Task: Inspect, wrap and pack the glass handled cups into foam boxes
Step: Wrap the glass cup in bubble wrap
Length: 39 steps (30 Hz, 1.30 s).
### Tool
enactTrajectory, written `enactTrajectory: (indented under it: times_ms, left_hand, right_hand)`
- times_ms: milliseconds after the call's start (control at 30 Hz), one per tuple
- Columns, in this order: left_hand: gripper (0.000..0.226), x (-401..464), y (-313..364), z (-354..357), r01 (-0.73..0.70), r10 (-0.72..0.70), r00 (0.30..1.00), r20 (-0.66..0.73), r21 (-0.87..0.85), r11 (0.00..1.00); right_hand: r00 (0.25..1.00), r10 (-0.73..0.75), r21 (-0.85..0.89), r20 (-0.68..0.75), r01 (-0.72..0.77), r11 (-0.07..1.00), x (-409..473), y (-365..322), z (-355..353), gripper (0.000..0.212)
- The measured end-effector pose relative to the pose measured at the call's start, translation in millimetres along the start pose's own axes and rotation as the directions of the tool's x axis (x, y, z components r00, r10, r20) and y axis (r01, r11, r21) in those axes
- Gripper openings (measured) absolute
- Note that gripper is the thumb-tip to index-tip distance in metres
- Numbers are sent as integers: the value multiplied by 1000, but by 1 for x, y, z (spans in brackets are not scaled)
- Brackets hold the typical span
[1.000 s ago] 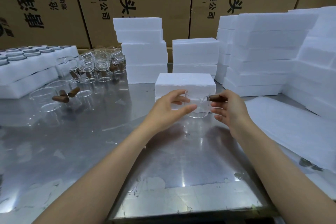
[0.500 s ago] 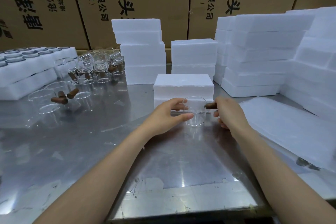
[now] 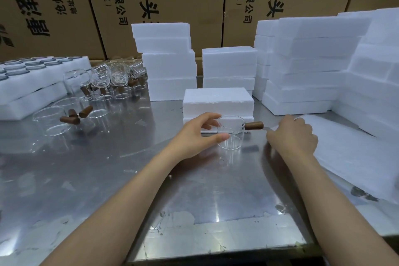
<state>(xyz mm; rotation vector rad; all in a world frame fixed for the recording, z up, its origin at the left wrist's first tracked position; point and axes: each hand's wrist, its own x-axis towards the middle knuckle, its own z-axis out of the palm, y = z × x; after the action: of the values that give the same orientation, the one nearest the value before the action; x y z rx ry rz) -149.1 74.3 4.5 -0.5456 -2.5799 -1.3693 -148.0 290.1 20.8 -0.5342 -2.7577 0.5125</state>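
Left hand (image 3: 195, 134) grips glass cup (image 3: 231, 133) upright on tabletop (image 3: 129, 179), in front of closed foam box (image 3: 218, 101). Right hand (image 3: 291, 136) pinches wrap sheet (image 3: 356, 157) edge. Left foam trays (image 3: 32, 80) hold round glass pieces.

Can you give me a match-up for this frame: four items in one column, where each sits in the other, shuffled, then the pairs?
Items:
1. glass cup
2. wooden handle
3. wrapping sheets
4. foam box

Places:
A. flat on the table at the right, under the right hand's fingers
B. sticking out of the cup's side toward the right hand
C. just behind the cup, closed
D. between thumb and fingers of the left hand

Pairs: 1-D, 2-B, 3-A, 4-C
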Motion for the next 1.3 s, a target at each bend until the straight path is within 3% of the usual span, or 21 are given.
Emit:
enactTrajectory:
  times_ms: [233,400,533,600,700,833,933,967,1033,1100,1133,1300]
  left_hand:
    - [52,0,0,-1,-12,12,1000,4,0,1000]
    - [63,-2,6,-2,8,-8,1000,-14,-22,1000]
    - [35,0,12,-3,-24,21,984,-178,-16,1000]
    - [20,-1,19,-6,-88,67,957,-284,-61,994]
    - [35,-4,31,-8,-97,42,958,-283,-185,978]
    - [50,-5,41,-7,23,-73,993,-94,-454,891]
    - [64,-4,40,-12,72,-68,997,31,-627,776]
    - [63,-3,39,-15,79,-70,997,40,-652,754]
    - [39,-3,37,-18,70,-83,996,12,-664,745]
    - [14,-3,34,-19,55,-113,992,-55,-622,781]
    - [13,-3,33,-20,52,-129,988,-87,-599,799]
    - [16,-4,33,-21,59,-206,962,-177,-605,794]
  right_hand:
    - [992,108,186,-69,-93,978,10,9,-6,16]
    - [933,87,337,-350,38,941,11,7,-10,19]
    - [734,-12,401,-679,385,831,1,-5,-19,17]
    - [656,-140,350,-741,556,753,-10,-15,-21,15]
    - [566,-374,233,-735,729,644,-30,-33,-17,10]
    - [319,-618,-38,-718,870,492,-53,-52,-8,8]
    - [215,-726,-130,-653,913,388,-63,-59,0,11]
    - [198,-753,-134,-627,925,355,-65,-60,3,11]
    - [173,-799,-125,-576,947,295,-67,-60,6,9]
    - [190,-813,-81,-551,957,279,-67,-60,4,12]
    - [236,-801,-30,-550,953,302,-67,-58,2,17]
    - [649,-512,355,-562,749,560,-44,-42,-9,21]
